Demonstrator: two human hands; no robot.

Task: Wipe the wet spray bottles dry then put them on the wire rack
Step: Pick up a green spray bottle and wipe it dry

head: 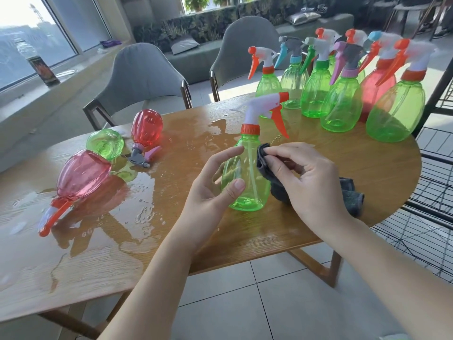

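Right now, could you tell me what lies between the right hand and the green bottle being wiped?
In the head view, a dark grey cloth lies between the right hand and the green bottle, pressed against its side.

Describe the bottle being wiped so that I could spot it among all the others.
On the wooden table, look at the near edge, where a left hand steadies a green bottle and a right hand presses a dark grey cloth to it. It is the only upright bottle apart from the back-right cluster.
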